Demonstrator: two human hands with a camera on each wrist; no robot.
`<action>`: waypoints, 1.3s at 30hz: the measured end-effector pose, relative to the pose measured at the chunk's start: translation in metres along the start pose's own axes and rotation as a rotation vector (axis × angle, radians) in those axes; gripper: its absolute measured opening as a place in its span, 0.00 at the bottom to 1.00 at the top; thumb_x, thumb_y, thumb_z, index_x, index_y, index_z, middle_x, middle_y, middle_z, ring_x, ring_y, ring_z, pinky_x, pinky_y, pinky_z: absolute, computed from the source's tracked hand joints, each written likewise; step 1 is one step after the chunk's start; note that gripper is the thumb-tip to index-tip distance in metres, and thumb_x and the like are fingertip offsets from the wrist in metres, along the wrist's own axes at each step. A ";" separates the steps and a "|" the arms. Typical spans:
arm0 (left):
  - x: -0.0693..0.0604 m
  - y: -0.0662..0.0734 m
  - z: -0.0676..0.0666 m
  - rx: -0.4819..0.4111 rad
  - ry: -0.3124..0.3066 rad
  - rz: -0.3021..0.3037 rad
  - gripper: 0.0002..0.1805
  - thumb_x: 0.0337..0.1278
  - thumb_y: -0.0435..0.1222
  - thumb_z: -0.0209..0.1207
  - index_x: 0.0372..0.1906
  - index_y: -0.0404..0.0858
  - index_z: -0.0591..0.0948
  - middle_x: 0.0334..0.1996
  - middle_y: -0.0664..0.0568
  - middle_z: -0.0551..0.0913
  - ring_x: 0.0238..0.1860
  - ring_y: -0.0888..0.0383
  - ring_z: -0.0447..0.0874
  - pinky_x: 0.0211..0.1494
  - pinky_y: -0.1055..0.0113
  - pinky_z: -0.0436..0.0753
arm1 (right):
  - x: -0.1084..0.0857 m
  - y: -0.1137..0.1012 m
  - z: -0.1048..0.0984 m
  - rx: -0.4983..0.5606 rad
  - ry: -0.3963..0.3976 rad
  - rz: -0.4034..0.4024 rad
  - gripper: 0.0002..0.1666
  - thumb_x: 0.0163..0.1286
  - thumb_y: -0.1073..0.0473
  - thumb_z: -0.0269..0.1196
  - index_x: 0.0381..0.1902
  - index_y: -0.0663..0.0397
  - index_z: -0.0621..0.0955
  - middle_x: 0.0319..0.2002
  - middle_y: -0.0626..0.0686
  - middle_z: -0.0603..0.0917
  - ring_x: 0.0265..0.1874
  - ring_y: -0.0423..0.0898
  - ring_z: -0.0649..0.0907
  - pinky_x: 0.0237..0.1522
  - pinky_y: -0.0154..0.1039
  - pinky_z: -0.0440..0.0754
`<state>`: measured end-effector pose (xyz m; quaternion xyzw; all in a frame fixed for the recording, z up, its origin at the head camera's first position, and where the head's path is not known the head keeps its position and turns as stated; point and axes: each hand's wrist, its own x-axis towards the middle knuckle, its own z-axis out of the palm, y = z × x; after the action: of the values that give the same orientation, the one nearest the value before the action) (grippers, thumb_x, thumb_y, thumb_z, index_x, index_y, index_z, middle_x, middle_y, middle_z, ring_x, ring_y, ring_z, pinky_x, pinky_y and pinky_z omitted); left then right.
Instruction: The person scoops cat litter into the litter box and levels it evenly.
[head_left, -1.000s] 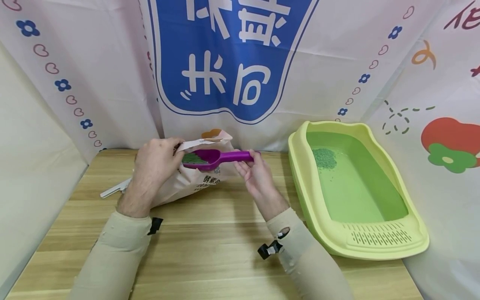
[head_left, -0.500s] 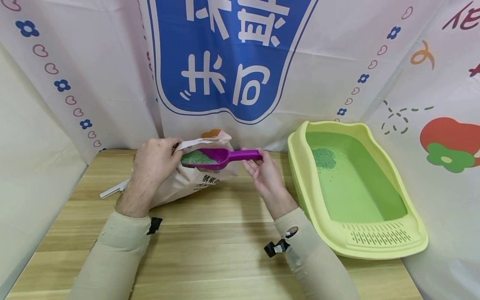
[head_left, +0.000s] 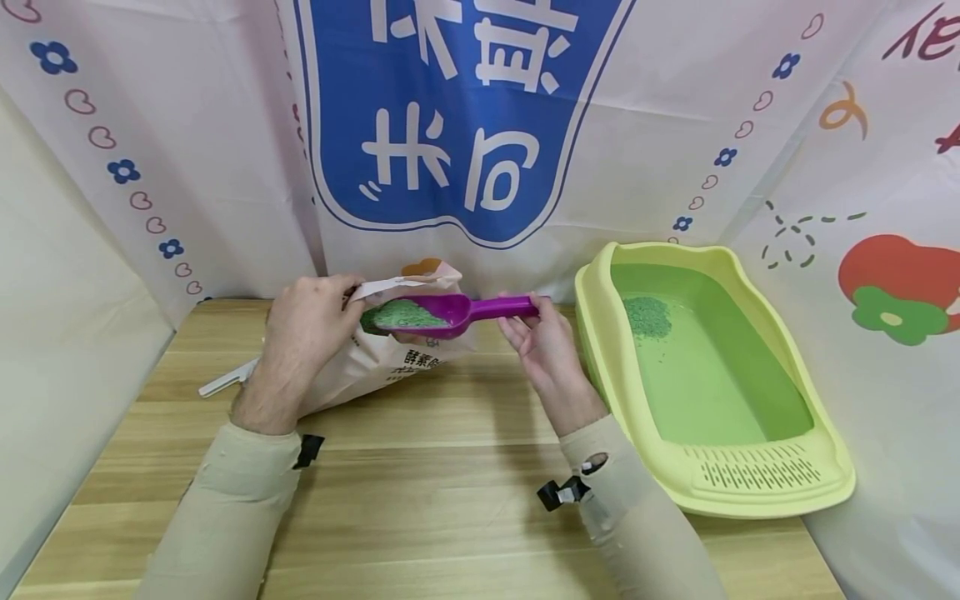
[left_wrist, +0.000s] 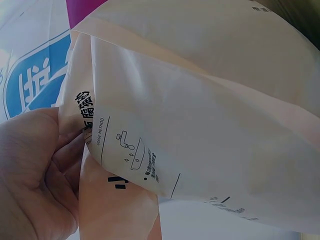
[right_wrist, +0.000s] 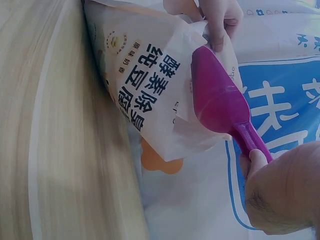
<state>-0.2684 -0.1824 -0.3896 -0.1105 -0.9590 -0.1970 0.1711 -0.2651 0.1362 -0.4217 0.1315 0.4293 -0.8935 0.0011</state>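
Observation:
My left hand (head_left: 311, 325) pinches the upper edge of a pale printed bag (head_left: 352, 375) and holds its mouth apart; in the left wrist view the bag (left_wrist: 200, 130) fills most of the picture. A purple scoop (head_left: 453, 310) lies level at the bag's mouth, heaped with green litter granules (head_left: 405, 314). My right hand (head_left: 546, 350) grips the scoop's handle near its end. From below, the right wrist view shows the scoop's underside (right_wrist: 222, 97), with its tip close to the left hand's fingers (right_wrist: 217, 30).
A lime-green litter box (head_left: 600, 358) stands on the table's right side, with a small patch of green granules (head_left: 648, 317) in its far left corner. A white, flat-handled object (head_left: 225, 379) pokes out behind the left wrist. Printed cloth (head_left: 660, 150) hangs behind the wooden table (head_left: 420, 500).
My right hand has drawn the scoop rightward, partly out of the bag, so more of its green load shows. The left hand stays on the bag's edge.

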 end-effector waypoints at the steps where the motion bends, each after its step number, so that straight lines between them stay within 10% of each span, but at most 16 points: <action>1: 0.000 0.000 0.000 0.001 -0.001 -0.001 0.16 0.80 0.33 0.67 0.64 0.35 0.93 0.54 0.32 0.97 0.49 0.28 0.99 0.47 0.31 0.92 | 0.000 -0.001 0.000 0.000 -0.001 -0.002 0.13 0.98 0.56 0.50 0.50 0.54 0.77 0.44 0.56 0.96 0.41 0.47 1.00 0.57 0.41 0.98; 39: 0.003 -0.001 0.002 -0.019 0.005 0.011 0.15 0.80 0.31 0.66 0.62 0.35 0.94 0.50 0.33 0.98 0.43 0.32 0.99 0.44 0.34 0.92 | -0.015 -0.064 -0.015 -0.005 -0.026 -0.013 0.12 1.00 0.52 0.48 0.53 0.50 0.73 0.49 0.56 0.97 0.42 0.48 1.01 0.57 0.36 0.96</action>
<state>-0.2719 -0.1820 -0.3902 -0.1172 -0.9560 -0.2056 0.1735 -0.2544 0.1862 -0.3783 0.1173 0.4322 -0.8941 0.0011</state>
